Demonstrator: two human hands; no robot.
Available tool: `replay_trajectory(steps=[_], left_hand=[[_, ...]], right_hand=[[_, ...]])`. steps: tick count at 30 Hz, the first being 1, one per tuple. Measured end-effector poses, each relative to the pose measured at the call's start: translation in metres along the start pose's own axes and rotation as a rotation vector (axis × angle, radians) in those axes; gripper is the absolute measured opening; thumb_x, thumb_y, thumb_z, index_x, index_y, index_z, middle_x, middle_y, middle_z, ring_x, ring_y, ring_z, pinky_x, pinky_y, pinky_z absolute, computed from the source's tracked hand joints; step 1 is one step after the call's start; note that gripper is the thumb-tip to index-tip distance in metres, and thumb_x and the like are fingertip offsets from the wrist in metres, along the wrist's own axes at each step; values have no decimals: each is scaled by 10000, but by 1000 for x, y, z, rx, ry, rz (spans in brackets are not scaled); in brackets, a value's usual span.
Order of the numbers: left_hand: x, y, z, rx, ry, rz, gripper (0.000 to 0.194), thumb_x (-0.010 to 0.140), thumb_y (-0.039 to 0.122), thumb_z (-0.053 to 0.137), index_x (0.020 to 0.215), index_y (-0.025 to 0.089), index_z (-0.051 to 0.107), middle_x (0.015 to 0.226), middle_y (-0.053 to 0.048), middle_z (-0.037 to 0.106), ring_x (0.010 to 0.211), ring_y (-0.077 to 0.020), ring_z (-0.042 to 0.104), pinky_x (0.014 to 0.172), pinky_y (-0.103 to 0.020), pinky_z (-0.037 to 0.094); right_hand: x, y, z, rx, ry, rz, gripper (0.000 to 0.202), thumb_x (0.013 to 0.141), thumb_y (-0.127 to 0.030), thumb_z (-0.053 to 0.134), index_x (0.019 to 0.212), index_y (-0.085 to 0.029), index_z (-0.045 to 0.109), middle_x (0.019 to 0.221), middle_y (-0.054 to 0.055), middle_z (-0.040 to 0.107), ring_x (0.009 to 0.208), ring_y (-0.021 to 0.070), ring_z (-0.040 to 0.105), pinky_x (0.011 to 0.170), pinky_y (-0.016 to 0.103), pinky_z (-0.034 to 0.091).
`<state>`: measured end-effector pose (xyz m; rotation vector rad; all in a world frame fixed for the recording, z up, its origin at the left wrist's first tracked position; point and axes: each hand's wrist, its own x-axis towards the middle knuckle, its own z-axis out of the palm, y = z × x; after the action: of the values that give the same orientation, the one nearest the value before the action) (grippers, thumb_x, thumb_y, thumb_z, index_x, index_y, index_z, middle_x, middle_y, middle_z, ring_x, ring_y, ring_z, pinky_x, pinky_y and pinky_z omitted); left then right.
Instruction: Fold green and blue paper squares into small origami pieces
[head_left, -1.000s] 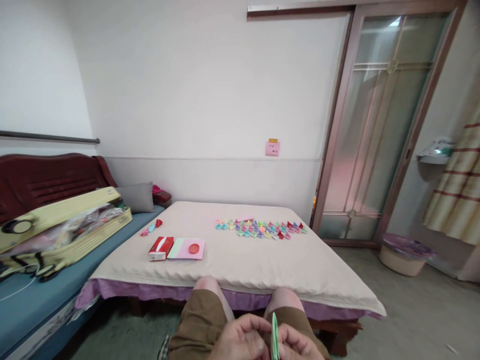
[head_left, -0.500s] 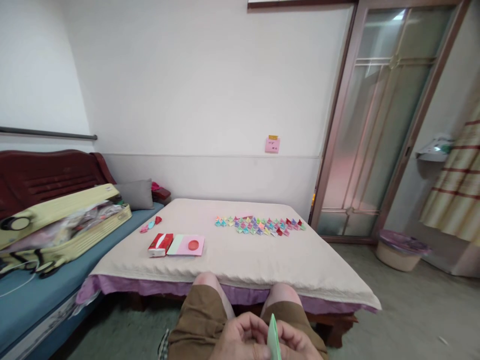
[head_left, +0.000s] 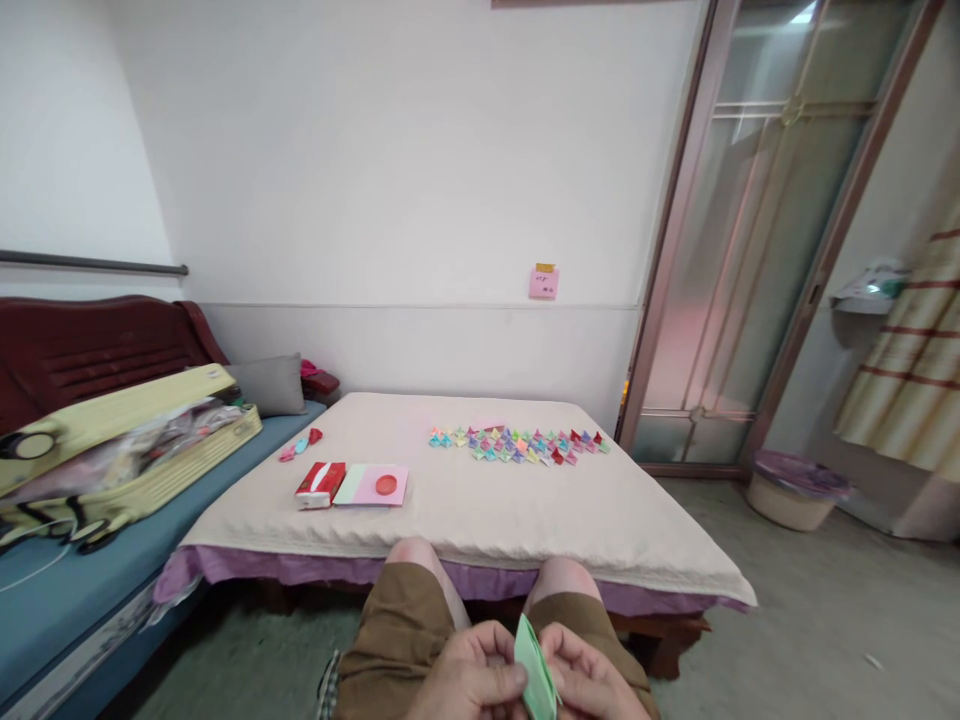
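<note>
A folded piece of light green paper [head_left: 533, 668] is held upright over my lap between both hands. My left hand [head_left: 472, 678] pinches its left side, thumb in front. On the other side, the fingers of my right hand [head_left: 589, 675] close on its right edge, where the layers part slightly. Ahead on the cloth-covered table [head_left: 450, 525] lie rows of small folded paper pieces [head_left: 517, 446] in many colours. To their left, a stack of pink and green paper sheets [head_left: 360, 487] carries a round red disc [head_left: 386, 485].
A red tissue pack [head_left: 321, 485] lies beside the paper stack. Small red, blue and pink items [head_left: 301, 445] lie at the table's left. An open yellow suitcase [head_left: 135, 450] rests on the blue-cushioned bench. A lined bin [head_left: 796, 490] stands right, near the sliding door [head_left: 757, 280].
The green paper has turned from nearly edge-on to show more of its face, tilting left. Both hands have shifted slightly with it. The whole view has moved a little.
</note>
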<state>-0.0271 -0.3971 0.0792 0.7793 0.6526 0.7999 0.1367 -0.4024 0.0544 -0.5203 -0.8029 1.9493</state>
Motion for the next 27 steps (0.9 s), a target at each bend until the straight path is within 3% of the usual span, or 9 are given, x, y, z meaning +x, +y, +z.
replay_trajectory(steps=[6, 11, 18, 23, 27], left_hand=[[3, -6, -2, -204, 8, 34, 345, 645, 327, 812, 811, 155, 562, 551, 10, 620, 381, -57, 507, 396, -155, 347], [4, -7, -1, -206, 10, 119, 363, 641, 318, 813, 866, 174, 567, 671, 15, 613, 514, -98, 575, 481, -205, 436], [10, -16, -9, 98, 100, 335, 490, 552, 315, 833, 936, 166, 567, 698, -5, 626, 603, -137, 571, 565, -233, 410], [11, -17, -10, 296, 270, 452, 435, 532, 109, 714, 943, 170, 584, 702, 23, 571, 567, -115, 525, 539, -217, 389], [13, -18, -9, 370, 344, 473, 342, 506, 35, 614, 815, 180, 596, 782, 23, 532, 550, -94, 489, 506, -202, 369]], right_hand=[[-1, -1, 6, 52, 62, -57, 216, 704, -331, 755, 758, -176, 614, 399, -58, 531, 322, 59, 440, 372, 150, 286], [1, -1, 4, 21, 94, -41, 259, 683, -356, 775, 773, -179, 609, 480, -48, 570, 345, 52, 473, 381, 151, 312], [-2, -3, 5, -267, 239, -148, 369, 582, -316, 841, 819, -177, 596, 620, -38, 606, 469, 72, 510, 429, 167, 365], [-7, -13, 15, -416, 309, -262, 353, 569, -272, 838, 836, -173, 628, 746, 2, 629, 674, 148, 576, 608, 247, 451], [-8, -13, 14, -462, 313, -274, 335, 605, -302, 804, 867, -192, 627, 609, -44, 562, 520, 108, 469, 505, 219, 369]])
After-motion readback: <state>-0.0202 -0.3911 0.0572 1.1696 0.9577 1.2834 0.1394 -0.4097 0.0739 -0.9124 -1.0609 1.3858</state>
